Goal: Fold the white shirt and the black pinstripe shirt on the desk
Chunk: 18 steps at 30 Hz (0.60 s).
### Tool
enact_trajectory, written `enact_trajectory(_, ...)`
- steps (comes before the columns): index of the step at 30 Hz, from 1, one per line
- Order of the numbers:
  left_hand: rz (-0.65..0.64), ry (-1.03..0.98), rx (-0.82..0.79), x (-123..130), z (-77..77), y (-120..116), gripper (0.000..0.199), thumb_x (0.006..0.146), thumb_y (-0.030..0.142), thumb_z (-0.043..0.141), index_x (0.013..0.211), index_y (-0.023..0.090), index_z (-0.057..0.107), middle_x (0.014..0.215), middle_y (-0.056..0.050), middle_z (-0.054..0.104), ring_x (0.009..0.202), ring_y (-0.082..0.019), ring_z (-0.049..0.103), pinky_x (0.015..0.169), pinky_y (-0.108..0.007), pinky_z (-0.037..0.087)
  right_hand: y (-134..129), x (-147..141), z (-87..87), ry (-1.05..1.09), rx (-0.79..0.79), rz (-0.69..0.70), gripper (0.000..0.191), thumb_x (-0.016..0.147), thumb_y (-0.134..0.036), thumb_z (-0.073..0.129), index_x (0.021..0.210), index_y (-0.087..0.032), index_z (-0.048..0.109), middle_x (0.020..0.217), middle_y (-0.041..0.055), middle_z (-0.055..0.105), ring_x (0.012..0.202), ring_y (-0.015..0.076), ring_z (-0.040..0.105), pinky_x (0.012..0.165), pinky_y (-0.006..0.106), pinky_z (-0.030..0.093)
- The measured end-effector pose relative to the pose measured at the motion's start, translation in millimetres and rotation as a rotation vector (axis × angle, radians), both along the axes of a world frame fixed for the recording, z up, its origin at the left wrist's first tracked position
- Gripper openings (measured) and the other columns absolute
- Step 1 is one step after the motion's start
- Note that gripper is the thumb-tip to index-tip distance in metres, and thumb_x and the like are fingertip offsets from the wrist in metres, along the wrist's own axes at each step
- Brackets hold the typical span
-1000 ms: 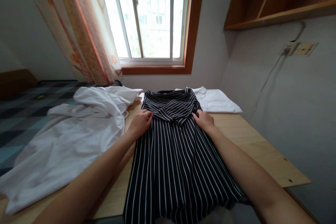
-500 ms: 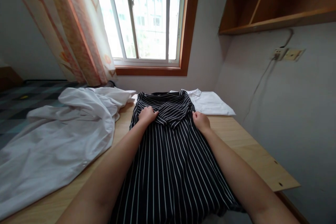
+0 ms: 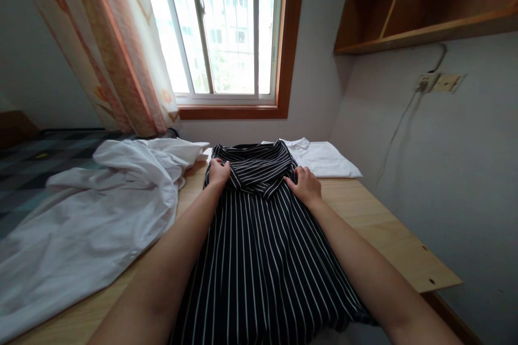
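Note:
A black shirt with thin white stripes (image 3: 259, 259) lies lengthwise in front of me, its near end hanging past the table's front edge. Across its far end is a folded-over flap (image 3: 263, 172) with a pointed lower corner. My left hand (image 3: 219, 173) has its fingers curled on the flap's left side, closed on the cloth. At the right edge, my right hand (image 3: 306, 185) grips the fabric, thumb on top and fingers at the side. Some of the fingertips are hidden by the cloth and hands.
A crumpled white garment (image 3: 101, 221) spreads over the left of the wooden table (image 3: 388, 232). Behind the shirt, at the right, lies a folded white shirt (image 3: 327, 159). A checked bed cover (image 3: 24, 172) is at the left. Wall shelves (image 3: 421, 5) hang above a plugged-in cord (image 3: 399, 124).
My left hand has moved left and slightly away, to the flap's left side. My right hand has shifted a little left, its thumb now over the cloth. The flap is spread wider.

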<state>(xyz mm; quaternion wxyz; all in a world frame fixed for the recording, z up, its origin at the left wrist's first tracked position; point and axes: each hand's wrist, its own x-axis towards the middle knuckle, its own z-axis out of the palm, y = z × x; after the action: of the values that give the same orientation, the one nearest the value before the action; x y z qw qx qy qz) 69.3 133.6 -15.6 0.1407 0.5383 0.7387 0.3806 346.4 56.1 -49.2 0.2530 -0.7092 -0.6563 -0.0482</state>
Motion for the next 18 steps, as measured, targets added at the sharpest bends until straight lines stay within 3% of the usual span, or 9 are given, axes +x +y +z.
enact_trajectory(3, -0.057, -0.031, -0.011, -0.4, -2.8, -10.9, 0.058, 0.086, 0.04, 0.06, 0.134, 0.01, 0.045, 0.131, -0.02, 0.061, 0.12, -0.031, 0.061, 0.096, -0.038, 0.049, 1.4, -1.9, -3.8, -0.096, 0.048, 0.037, 0.042, 0.089, -0.041, 0.057, 0.123, -0.016, 0.06, 0.126, 0.014, 0.06, 0.117, 0.029, 0.052, 0.096, 0.037, 0.04)
enact_trajectory(7, -0.301, 0.014, -0.034, 1.2, -4.7, -30.0, 0.082, 0.078, 0.034, 0.072, 0.147, 0.013, 0.033, 0.148, -0.02, 0.048, 0.133, -0.03, 0.05, 0.106, -0.037, 0.042, 5.2, -1.9, -10.5, -0.089, -0.035, 0.123, 0.048, 0.088, -0.026, 0.053, 0.134, -0.012, 0.055, 0.14, 0.0141, 0.055, 0.131, 0.0262, 0.045, 0.109, 0.037, 0.031)
enact_trajectory(11, -0.407, 0.149, 0.005, -0.6, -11.2, -42.8, 0.066, 0.079, 0.018, 0.064, 0.142, 0.018, 0.044, 0.141, -0.013, 0.056, 0.128, -0.026, 0.054, 0.109, -0.037, 0.042, 2.9, -4.0, -8.1, -0.105, -0.106, 0.173, 0.048, 0.086, -0.02, 0.05, 0.134, -0.011, 0.057, 0.139, 0.0138, 0.057, 0.131, 0.024, 0.047, 0.108, 0.035, 0.032)
enact_trajectory(14, -0.364, 0.264, 0.13, -4.4, -17.5, -46.8, 0.047, 0.085, 0.014, 0.051, 0.131, 0.017, 0.056, 0.132, -0.012, 0.061, 0.127, -0.023, 0.055, 0.111, -0.035, 0.04, -3.7, -7.1, -0.1, -0.167, -0.151, 0.17, 0.042, 0.083, -0.013, 0.049, 0.122, -0.014, 0.065, 0.129, 0.0132, 0.064, 0.121, 0.0246, 0.055, 0.1, 0.035, 0.037)
enact_trajectory(18, -0.272, 0.466, 0.162, -5.6, -20.6, -53.6, 0.045, 0.087, 0.013, 0.045, 0.129, 0.016, 0.06, 0.143, -0.014, 0.05, 0.133, -0.027, 0.048, 0.113, -0.038, 0.037, -13.3, -11.9, 10.0, -0.284, -0.245, 0.125, 0.033, 0.084, -0.008, 0.045, 0.103, -0.015, 0.071, 0.111, 0.0152, 0.07, 0.107, 0.0264, 0.061, 0.089, 0.036, 0.04)
